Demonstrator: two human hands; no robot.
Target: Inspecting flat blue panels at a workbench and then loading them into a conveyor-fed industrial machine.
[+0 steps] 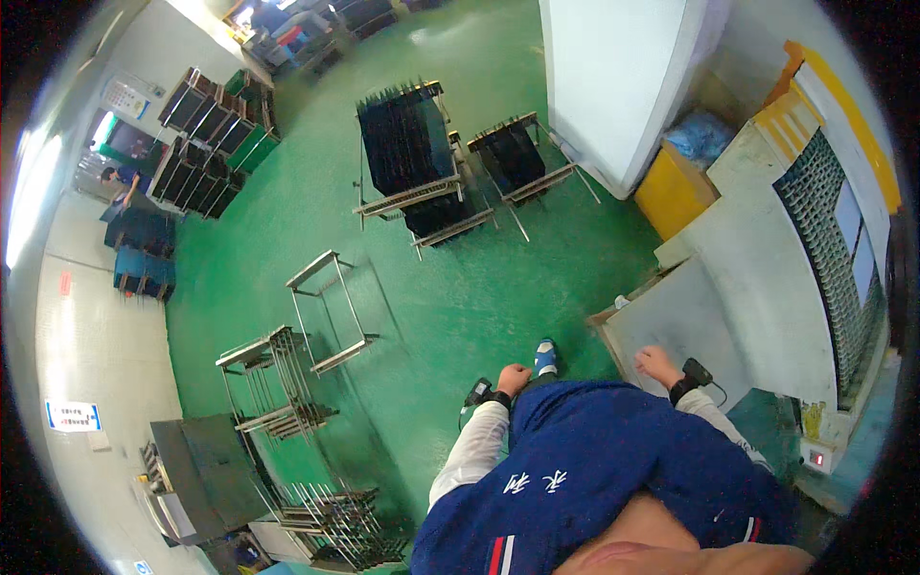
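Left hand [515,379] curled; right hand [657,365] half-open near panel [711,311].

The person on my remote feed wears a loose navy top [599,431] with white lettering [537,481] and red-and-white stripes [500,554] at the shoulders, over pale sleeves [471,458]. Behind the left hand [514,379] and right hand [657,365], I see black wristbands [681,388], small dark boxes [699,371] and thin cables [720,390]. One shoe [545,357] is blue and white.

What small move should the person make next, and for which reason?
Perhaps extend the right hand slightly toward the grey panel: in this view the hand appears against that panel, and no held thing shows in it.
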